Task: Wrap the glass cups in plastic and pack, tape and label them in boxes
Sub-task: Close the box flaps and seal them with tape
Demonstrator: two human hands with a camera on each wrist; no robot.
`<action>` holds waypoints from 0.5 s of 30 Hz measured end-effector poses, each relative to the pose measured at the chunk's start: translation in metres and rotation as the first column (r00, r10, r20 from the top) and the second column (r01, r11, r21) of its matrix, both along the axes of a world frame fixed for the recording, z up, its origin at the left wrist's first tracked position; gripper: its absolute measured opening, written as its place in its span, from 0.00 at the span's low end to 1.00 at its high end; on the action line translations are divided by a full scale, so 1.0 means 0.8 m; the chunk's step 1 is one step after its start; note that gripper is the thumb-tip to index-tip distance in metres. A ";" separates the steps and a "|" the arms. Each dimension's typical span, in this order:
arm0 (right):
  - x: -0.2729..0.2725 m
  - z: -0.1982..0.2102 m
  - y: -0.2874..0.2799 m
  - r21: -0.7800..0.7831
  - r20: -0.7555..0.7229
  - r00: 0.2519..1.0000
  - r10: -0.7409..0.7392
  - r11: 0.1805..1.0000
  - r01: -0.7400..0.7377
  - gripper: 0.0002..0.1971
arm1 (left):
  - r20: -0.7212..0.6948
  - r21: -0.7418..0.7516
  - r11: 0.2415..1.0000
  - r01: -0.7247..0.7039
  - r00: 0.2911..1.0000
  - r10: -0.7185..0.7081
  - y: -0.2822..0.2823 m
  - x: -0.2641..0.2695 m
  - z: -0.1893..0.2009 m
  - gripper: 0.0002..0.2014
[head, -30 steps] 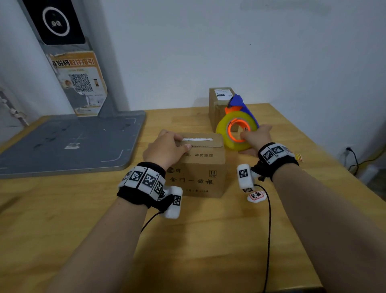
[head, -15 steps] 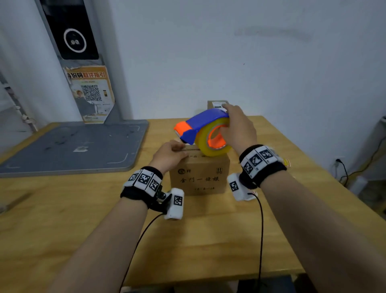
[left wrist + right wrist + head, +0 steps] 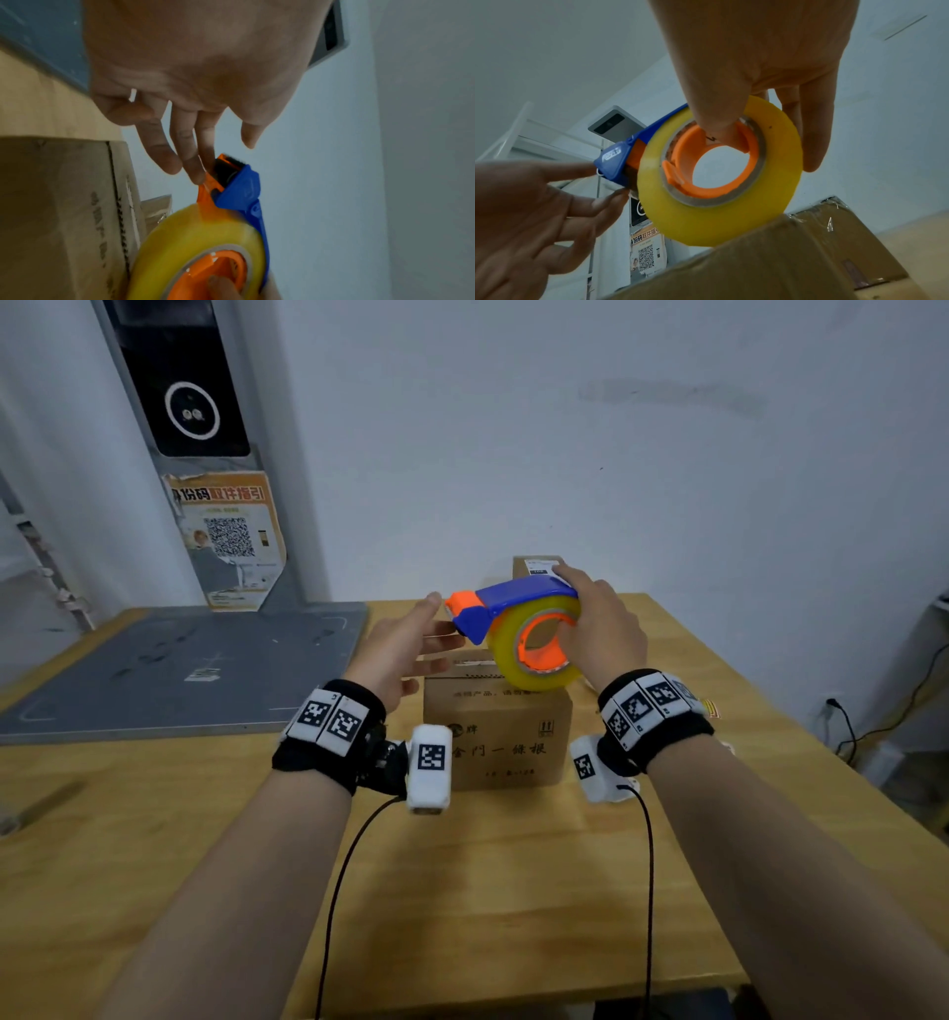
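My right hand [image 3: 598,629] grips a tape dispenser [image 3: 518,621], blue with an orange nose and a yellow roll [image 3: 718,170], just above a closed cardboard box [image 3: 495,737] printed with dark characters. The thumb is hooked inside the orange core [image 3: 716,154], and the fingers wrap over the top. My left hand [image 3: 405,644] is raised beside the dispenser's orange nose [image 3: 213,178], fingers straight, with fingertips [image 3: 195,172] touching the nose. A second cardboard box [image 3: 536,567] with a white label stands behind, mostly hidden by the dispenser.
The wooden table [image 3: 462,891] ends at a white wall. A grey platform [image 3: 169,665] with an upright post and a QR poster [image 3: 228,541] fills the back left. Cables hang from both wrists [image 3: 649,865]. The table's right edge drops to a floor with wires [image 3: 873,726].
My right hand lifted the dispenser from beside the far box to above the near box. My left hand left the box top and rose to the dispenser's nose.
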State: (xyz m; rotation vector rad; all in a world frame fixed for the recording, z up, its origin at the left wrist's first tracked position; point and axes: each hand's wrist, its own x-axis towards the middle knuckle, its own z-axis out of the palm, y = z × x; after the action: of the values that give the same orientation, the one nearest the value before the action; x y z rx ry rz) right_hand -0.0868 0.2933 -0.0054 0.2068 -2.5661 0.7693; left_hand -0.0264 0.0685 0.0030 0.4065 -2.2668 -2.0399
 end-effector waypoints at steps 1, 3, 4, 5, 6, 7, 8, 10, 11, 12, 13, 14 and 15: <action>0.000 -0.001 0.000 -0.009 -0.002 1.000 -0.001 1.000 0.001 0.34 | 0.022 0.018 1.000 0.010 1.000 -0.010 -0.002 -0.002 -0.001 0.21; -0.001 -0.003 0.001 -0.026 -0.014 1.000 0.006 1.000 -0.006 0.34 | 0.061 0.063 0.998 0.005 0.998 -0.009 -0.005 -0.002 -0.006 0.17; -0.001 -0.005 0.001 -0.034 -0.021 1.000 0.009 0.999 -0.010 0.34 | 0.075 0.090 0.996 0.003 0.997 -0.009 -0.005 -0.003 -0.009 0.16; -0.001 -0.006 0.002 -0.042 -0.027 1.000 0.011 0.999 -0.012 0.33 | 0.083 0.117 0.993 0.006 0.996 -0.015 -0.004 -0.003 -0.012 0.14; -0.001 -0.006 0.003 -0.050 -0.033 0.999 0.012 0.999 -0.014 0.33 | 0.085 0.144 0.990 0.011 0.996 -0.023 -0.003 -0.003 -0.014 0.12; -0.002 -0.007 0.003 -0.059 -0.039 0.999 0.012 0.998 -0.014 0.33 | 0.080 0.168 0.986 0.015 0.996 -0.028 -0.001 -0.003 -0.016 0.11; -0.002 -0.007 0.004 -0.067 -0.046 0.999 0.010 0.998 -0.013 0.33 | 0.071 0.187 0.982 0.013 0.997 -0.027 0.000 -0.005 -0.018 0.11; -0.002 -0.010 0.004 -0.078 -0.050 0.999 0.008 0.997 -0.012 0.33 | 0.045 0.195 0.981 -0.004 0.999 -0.005 0.001 -0.006 -0.021 0.09; -0.002 -0.012 0.003 -0.094 -0.045 0.999 0.008 0.996 -0.012 0.32 | 0.036 0.195 0.981 -0.015 0.999 0.009 0.000 -0.008 -0.022 0.08; -0.004 -0.015 0.003 -0.129 -0.033 0.999 0.005 0.992 -0.009 0.30 | 0.033 0.199 0.980 -0.024 0.999 0.018 -0.001 -0.009 -0.023 0.07; -0.006 -0.017 0.003 -0.182 -0.017 1.000 0.002 0.983 -0.005 0.28 | 0.036 0.212 0.977 -0.028 0.999 0.020 -0.001 -0.011 -0.024 0.08; -0.009 -0.020 0.003 -0.244 0.002 1.000 0.006 0.970 -0.005 0.25 | 0.040 0.229 0.973 -0.026 0.999 0.018 -0.002 -0.012 -0.025 0.08; -0.011 -0.021 0.002 -0.308 0.022 1.000 0.016 0.951 -0.008 0.22 | 0.043 0.240 0.971 -0.022 0.999 0.012 -0.003 -0.013 -0.026 0.09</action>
State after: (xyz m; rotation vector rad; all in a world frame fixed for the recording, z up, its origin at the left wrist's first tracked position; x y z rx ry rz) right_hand -0.0958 0.2947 -0.0226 0.1141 -2.4262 1.1685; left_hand -0.0366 0.0663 -0.0174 0.4840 -2.0338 -2.3265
